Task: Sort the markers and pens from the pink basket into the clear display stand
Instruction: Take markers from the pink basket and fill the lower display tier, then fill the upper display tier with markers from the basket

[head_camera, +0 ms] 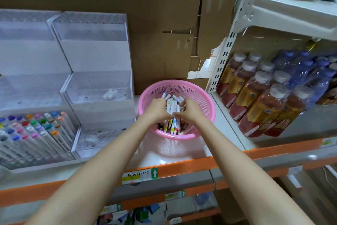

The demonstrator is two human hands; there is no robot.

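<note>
A round pink basket [200,93] sits on the white shelf and holds a pile of white-barrelled markers [171,104] with coloured caps. Both hands are inside it. My left hand [158,109] and my right hand [190,109] close around a bundle of those markers from either side, fingertips meeting in the middle. To the left stands the clear tiered display stand [96,82]; its right column has one white marker lying on the middle tier and looks otherwise bare. The left column's lowest tier [34,133] is packed with several capped markers.
Shrink-wrapped drink bottles [259,97] fill the shelf to the right behind a white upright [224,57]. Brown cardboard [145,24] backs the shelf. The orange shelf edge [182,168] with a price label runs below the basket.
</note>
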